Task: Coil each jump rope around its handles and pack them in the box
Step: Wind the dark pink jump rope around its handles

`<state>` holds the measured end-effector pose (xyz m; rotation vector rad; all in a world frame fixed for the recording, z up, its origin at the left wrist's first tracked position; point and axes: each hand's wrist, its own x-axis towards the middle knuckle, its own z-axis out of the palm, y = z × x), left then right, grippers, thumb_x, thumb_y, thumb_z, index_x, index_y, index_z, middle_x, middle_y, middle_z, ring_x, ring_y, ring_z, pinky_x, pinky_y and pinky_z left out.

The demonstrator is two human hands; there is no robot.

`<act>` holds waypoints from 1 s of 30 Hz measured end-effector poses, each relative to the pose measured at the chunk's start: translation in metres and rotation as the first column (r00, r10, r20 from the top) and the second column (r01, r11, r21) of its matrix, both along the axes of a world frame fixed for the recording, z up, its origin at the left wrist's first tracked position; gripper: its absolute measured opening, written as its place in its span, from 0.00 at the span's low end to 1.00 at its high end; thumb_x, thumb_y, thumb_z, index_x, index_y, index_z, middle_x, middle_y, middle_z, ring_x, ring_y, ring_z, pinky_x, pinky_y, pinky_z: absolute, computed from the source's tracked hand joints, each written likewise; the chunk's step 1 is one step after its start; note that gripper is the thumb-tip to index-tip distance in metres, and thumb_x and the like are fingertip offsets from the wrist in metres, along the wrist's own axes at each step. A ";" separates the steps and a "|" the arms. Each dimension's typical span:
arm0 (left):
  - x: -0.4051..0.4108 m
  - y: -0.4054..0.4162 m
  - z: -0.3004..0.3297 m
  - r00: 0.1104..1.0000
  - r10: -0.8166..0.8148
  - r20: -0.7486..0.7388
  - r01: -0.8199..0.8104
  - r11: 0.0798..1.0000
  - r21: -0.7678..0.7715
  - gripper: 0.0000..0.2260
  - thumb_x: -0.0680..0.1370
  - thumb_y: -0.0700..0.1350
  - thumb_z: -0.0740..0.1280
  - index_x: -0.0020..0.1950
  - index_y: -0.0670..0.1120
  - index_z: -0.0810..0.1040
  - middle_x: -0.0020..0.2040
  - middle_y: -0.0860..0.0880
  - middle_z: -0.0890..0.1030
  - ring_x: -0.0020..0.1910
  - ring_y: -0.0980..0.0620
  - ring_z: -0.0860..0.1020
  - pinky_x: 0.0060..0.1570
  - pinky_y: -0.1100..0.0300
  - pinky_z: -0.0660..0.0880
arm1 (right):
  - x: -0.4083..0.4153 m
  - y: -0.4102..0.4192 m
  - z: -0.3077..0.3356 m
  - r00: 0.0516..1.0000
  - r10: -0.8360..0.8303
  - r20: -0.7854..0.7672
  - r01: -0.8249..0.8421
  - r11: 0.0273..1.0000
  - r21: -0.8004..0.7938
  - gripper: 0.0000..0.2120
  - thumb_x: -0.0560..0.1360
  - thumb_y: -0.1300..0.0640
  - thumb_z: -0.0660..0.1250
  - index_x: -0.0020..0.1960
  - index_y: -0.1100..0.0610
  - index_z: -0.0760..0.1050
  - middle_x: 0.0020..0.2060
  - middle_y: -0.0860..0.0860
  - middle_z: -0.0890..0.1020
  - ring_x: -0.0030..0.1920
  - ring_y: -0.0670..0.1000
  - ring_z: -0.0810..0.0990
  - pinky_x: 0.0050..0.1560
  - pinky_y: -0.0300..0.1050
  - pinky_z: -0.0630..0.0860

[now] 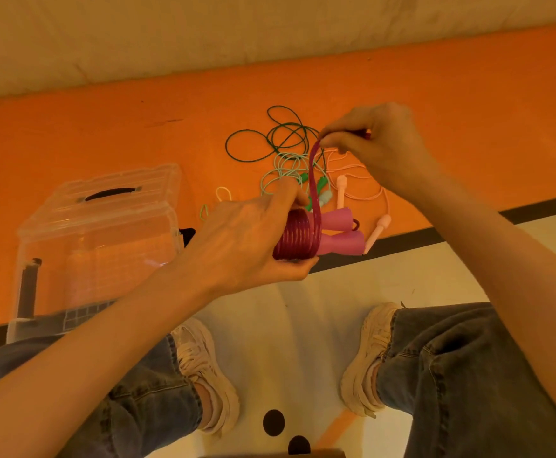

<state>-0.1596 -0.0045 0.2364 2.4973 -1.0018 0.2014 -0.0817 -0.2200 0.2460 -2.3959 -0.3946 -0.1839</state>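
Note:
My left hand [253, 239] grips two pink handles [339, 233] held side by side, with magenta rope coiled tightly [294, 239] around them. My right hand [372, 143] pinches the free end of the magenta rope [314, 180], drawn up above the coil. A clear plastic box [98, 242] with a black lid handle stands on the floor to the left. Loose on the orange floor behind lie a dark green rope [270, 137], a light green rope [283, 170] with green handles and a pale pink rope [369, 186] with pale pink handles.
The orange mat [104, 137] runs along a pale wall. A black stripe [402, 246] separates it from the white floor where my feet in light sneakers [210, 375] stand. A dark post [28, 289] shows behind the box.

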 end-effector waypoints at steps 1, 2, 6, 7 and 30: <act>-0.001 -0.001 0.001 1.000 -0.008 -0.014 0.008 1.000 -0.018 0.29 0.69 0.62 0.69 0.61 0.47 0.64 0.50 0.53 0.82 0.40 0.53 0.82 0.29 0.56 0.77 | 0.000 0.002 -0.003 1.000 0.014 -0.028 -0.014 1.000 0.002 0.07 0.75 0.55 0.69 0.50 0.55 0.84 0.37 0.37 0.78 0.36 0.37 0.76 0.41 0.35 0.72; -0.002 -0.001 0.002 1.000 -0.017 -0.010 0.017 1.000 -0.018 0.31 0.69 0.61 0.69 0.65 0.48 0.63 0.52 0.52 0.82 0.41 0.52 0.82 0.29 0.56 0.76 | -0.001 0.003 -0.005 0.998 0.027 -0.054 -0.027 1.000 0.009 0.07 0.74 0.55 0.70 0.50 0.55 0.84 0.37 0.37 0.78 0.35 0.37 0.77 0.41 0.34 0.72; -0.003 0.002 0.002 0.996 -0.083 0.012 0.083 0.996 -0.014 0.28 0.72 0.57 0.67 0.69 0.47 0.70 0.57 0.50 0.78 0.45 0.51 0.78 0.36 0.58 0.75 | -0.003 0.005 -0.008 0.990 0.057 -0.127 -0.051 0.998 0.047 0.07 0.74 0.55 0.70 0.49 0.56 0.84 0.37 0.45 0.82 0.34 0.39 0.77 0.39 0.34 0.73; -0.003 0.002 0.002 0.996 -0.092 -0.009 0.092 0.995 -0.025 0.27 0.73 0.57 0.67 0.68 0.46 0.72 0.57 0.49 0.77 0.45 0.51 0.77 0.36 0.57 0.75 | -0.004 0.006 -0.008 0.987 0.063 -0.145 -0.055 0.997 0.056 0.07 0.75 0.55 0.70 0.49 0.55 0.84 0.37 0.46 0.82 0.34 0.40 0.77 0.39 0.35 0.73; 0.003 0.006 0.003 0.982 0.186 -0.025 -0.187 0.976 -0.109 0.22 0.72 0.60 0.66 0.61 0.49 0.73 0.54 0.56 0.78 0.48 0.59 0.76 0.43 0.60 0.69 | -0.044 -0.003 -0.008 0.671 0.221 -0.707 -0.200 0.973 0.114 0.16 0.76 0.55 0.67 0.32 0.42 0.82 0.27 0.48 0.81 0.26 0.44 0.71 0.29 0.33 0.68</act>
